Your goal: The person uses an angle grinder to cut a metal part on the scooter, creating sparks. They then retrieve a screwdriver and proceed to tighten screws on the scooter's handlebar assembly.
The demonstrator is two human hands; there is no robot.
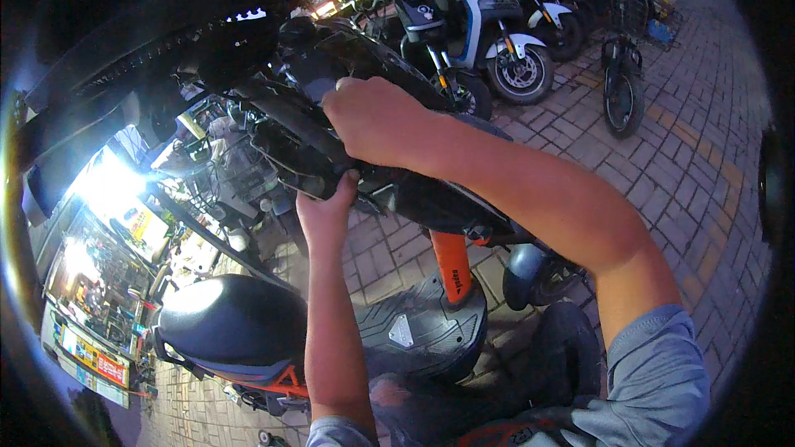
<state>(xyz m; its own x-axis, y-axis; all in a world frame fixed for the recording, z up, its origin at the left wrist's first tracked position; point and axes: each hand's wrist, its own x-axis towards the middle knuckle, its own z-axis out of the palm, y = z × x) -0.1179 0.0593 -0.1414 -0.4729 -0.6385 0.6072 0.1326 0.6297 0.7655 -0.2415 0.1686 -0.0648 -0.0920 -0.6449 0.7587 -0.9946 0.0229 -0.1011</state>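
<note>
In front of me is a dark front assembly (294, 136) of an electric scooter, with black panels and a bar-like part; its details are lost in shadow. My left hand (327, 205) grips its lower edge, thumb on the near side and the other fingers hidden behind. Just above, my right hand (377, 120) is closed in a fist against the top of the assembly. What those fingers hold is hidden. Below my arms are the scooter's orange stem (450, 265), grey footboard (426, 323) and black seat (236, 314).
White scooters (489, 8) stand parked at the far side, beside a bicycle-like vehicle with a front wheel (623, 99). Brick paving (662, 199) covers the ground. A brightly lit stall (103, 257) with signs and goods is on the left. A dark wheel (551, 277) sits near the stem.
</note>
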